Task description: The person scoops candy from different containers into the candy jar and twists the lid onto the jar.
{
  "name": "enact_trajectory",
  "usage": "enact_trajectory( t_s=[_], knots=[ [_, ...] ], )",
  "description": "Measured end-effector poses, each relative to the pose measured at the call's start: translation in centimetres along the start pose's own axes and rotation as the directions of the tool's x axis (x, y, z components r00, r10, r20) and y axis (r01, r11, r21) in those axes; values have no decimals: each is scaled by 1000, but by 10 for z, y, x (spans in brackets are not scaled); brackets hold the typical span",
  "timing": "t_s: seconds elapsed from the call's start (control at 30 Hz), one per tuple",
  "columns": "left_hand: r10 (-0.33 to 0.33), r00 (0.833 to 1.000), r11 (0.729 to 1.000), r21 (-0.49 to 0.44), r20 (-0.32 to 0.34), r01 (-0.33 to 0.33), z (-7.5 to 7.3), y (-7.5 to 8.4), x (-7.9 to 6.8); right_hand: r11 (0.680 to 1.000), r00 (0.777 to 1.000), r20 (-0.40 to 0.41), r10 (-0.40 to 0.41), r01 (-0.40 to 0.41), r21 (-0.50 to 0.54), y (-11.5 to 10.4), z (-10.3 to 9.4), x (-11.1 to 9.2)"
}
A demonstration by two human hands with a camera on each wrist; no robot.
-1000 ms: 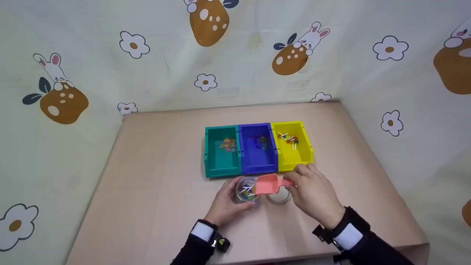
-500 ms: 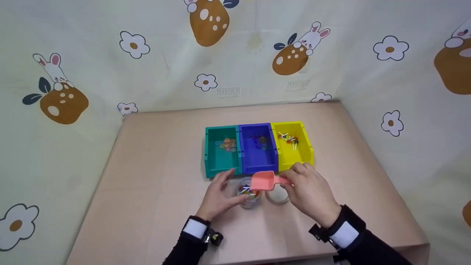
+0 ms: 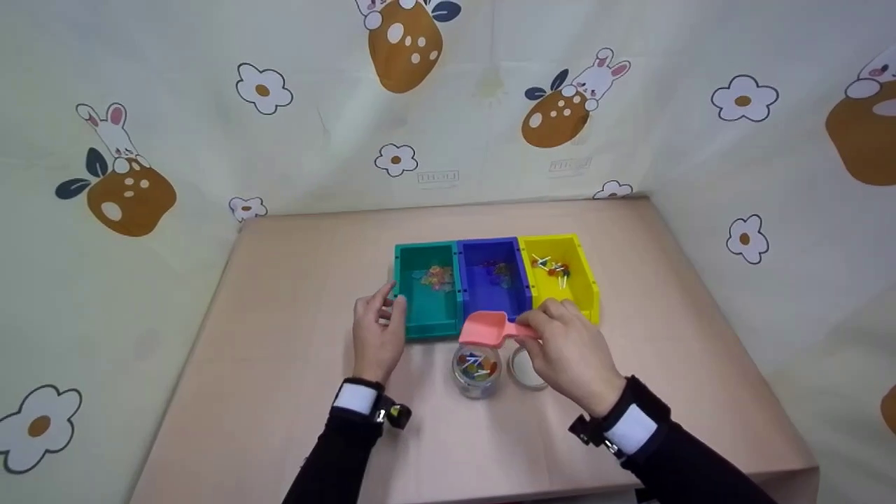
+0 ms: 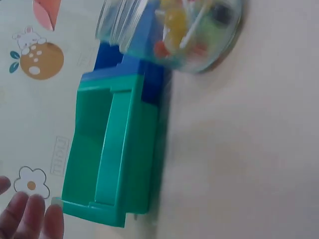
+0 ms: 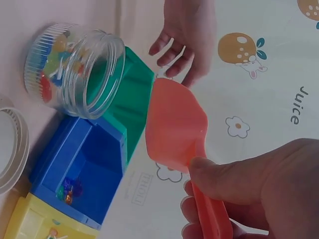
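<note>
The right hand [image 3: 572, 355] has a pink scoop [image 3: 484, 328] gripped up near the clear jar [image 3: 477, 383]; left hand [image 3: 376, 339] is kinda just loose-fingered, left of that jar by the green bin [image 3: 425, 308].

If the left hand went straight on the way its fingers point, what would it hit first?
Probably the green bin: in the head view, the left hand points forward along its left side, right by its edge. Height is unclear, so it might pass over or just beside it.
</note>
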State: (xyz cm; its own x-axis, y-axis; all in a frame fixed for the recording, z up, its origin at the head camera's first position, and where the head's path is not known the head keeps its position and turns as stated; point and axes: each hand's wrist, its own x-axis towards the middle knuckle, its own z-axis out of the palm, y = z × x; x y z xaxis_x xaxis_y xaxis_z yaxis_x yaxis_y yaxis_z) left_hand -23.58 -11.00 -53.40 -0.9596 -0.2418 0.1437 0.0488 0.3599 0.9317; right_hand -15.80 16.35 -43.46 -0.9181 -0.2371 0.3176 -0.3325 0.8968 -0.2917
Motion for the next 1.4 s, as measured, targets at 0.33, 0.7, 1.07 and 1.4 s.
enact_trajectory(
  t_s=[0.33, 0.7, 1.07, 1.4],
  knots=[
    [-152, 988, 974, 178, 42, 142, 8, -26, 43, 997, 998, 41, 41, -44, 70, -15, 26, 38],
    [-136, 982, 986, 110, 132, 122, 2, -31, 55, 996, 977, 197, 86, -88, -2, -39, 61, 85],
    [-169, 981, 973, 173, 93, 151, -3, -15, 46, 993, 965, 232, 120, -112, -45, -65, 87, 104],
    [-120, 988, 985, 139, 96, 106, 6, -48, 61, 977, 958, 230, 169, -132, -169, -88, 100, 124]
  ],
)
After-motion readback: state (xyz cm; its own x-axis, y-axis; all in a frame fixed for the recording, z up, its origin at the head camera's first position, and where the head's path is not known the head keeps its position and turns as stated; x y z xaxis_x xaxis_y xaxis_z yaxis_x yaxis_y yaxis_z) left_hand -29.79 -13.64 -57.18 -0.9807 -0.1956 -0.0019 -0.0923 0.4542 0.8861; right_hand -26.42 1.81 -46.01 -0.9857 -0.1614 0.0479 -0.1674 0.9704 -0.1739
